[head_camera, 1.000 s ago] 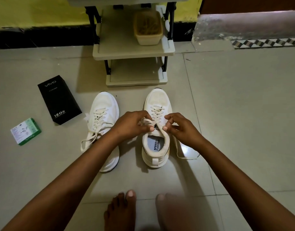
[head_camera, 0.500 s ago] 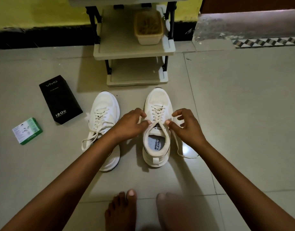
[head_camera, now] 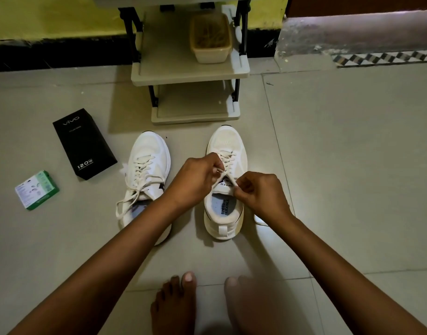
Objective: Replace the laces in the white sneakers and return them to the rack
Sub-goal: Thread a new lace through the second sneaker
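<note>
Two white sneakers stand side by side on the tiled floor, toes toward the rack (head_camera: 188,76). The left sneaker (head_camera: 148,160) is laced, with loose lace ends trailing off its left side. Over the right sneaker (head_camera: 228,143) both my hands work the white lace (head_camera: 225,176) near the tongue. My left hand (head_camera: 198,180) pinches one lace strand above the eyelets. My right hand (head_camera: 258,193) pinches the other strand at the shoe's opening. The lace crosses between the two hands.
A tan plastic tub (head_camera: 211,37) sits on the rack's upper shelf; the lower shelf (head_camera: 195,105) is bare. A black phone box (head_camera: 83,143) and a small green box (head_camera: 36,189) lie on the floor at left. My bare feet (head_camera: 176,303) are at the bottom edge.
My right hand has dropped toward the shoe opening and closed on the lace. My left hand has risen slightly, pulling its strand across the tongue.
</note>
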Demonstrator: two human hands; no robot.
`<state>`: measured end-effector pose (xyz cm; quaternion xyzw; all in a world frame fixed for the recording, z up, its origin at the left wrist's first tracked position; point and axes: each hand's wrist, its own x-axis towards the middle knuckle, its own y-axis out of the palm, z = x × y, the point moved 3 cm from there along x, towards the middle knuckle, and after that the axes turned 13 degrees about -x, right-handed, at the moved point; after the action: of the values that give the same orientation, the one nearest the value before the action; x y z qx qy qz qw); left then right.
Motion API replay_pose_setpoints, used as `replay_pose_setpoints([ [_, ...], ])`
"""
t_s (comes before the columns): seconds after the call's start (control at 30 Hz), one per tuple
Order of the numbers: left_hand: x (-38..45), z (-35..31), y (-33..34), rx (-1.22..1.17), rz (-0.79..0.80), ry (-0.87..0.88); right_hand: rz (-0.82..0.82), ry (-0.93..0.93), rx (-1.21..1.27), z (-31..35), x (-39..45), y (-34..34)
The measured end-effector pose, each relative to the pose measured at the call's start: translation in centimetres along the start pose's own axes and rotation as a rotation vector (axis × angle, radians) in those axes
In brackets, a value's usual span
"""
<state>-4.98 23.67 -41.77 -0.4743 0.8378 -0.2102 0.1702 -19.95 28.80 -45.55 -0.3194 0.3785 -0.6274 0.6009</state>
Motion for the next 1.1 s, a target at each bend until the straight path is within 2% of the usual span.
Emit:
replay_pose_setpoints([
  [0.1,-0.2,-0.4,0.5,0.127,-0.037,0.011,0.035,0.087,0.093,-0.5,0.5,-0.2],
  [0.3,-1.1,-0.1,2.7,0.120,-0.135,-0.099,0.129,0.236,0.423,-1.7,0.7,0.4],
  [0.43,-0.8,-0.1,3.4,0.168,-0.148,-0.115,0.174,0.271,0.533,-1.8,0.6,0.3],
  [0.63,-0.7,0.0,3.6,0.158,-0.112,-0.111,0.165,0.222,0.477,-1.9,0.7,0.6],
  [0.77,-0.7,-0.1,3.6,0.147,-0.132,-0.094,0.194,0.117,0.352,-1.8,1.1,0.3],
  [1.1,-0.9,-0.4,3.8,0.264,-0.156,-0.080,0.279,-0.060,0.207,-0.8,1.5,-0.2],
])
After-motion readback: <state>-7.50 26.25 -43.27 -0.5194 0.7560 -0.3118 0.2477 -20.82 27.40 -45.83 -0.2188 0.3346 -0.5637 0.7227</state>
